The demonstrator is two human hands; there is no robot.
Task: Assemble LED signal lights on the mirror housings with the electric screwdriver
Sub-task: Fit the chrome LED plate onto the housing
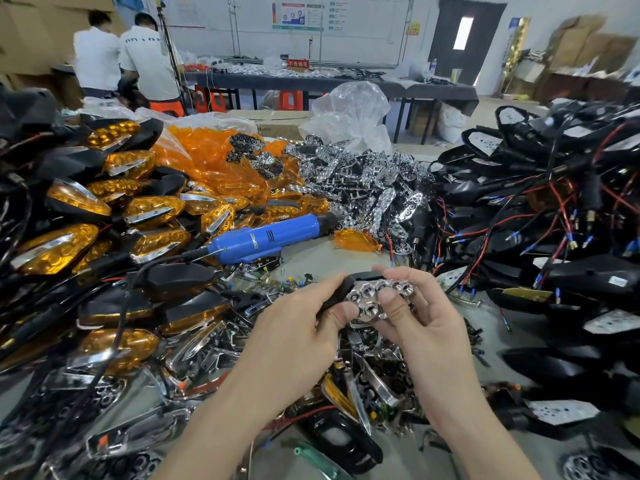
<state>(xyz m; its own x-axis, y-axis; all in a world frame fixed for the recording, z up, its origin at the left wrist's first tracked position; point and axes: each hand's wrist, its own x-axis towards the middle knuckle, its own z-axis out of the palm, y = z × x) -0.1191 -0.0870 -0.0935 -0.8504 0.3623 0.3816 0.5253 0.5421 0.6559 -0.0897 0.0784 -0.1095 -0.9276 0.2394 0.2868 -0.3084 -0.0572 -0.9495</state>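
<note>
While the blue electric screwdriver (266, 237) lies on its side on the grey worktable (313, 259), untouched, its black tip pointing right and its cord trailing off to the left, a worker holds a black mirror housing (341, 289) just above the table's near middle, in front of the tool. The left hand (304, 322) grips the housing's left end, fingers curled round it and thumb lying at the edge of a chrome reflector (379, 296) seated in the housing's face. The right hand (420, 317) pinches that reflector, thumb pressed on its cups and fingertips hooked over the far rim. A single amber lens (356, 240) lies flat on the table between the screwdriver's tip and the hands. Heaps of parts ring the workspace: finished amber lights (104, 209) at left, loose orange lenses (214, 157) and chrome reflector plates (349, 171) behind the tool, and black housings with red and black wires (554, 220) at right. Chrome trim pieces (374, 372) lie under the wrists. Farther back, two people in white shirts (121, 57) stand beside a long dark table (311, 81).
</note>
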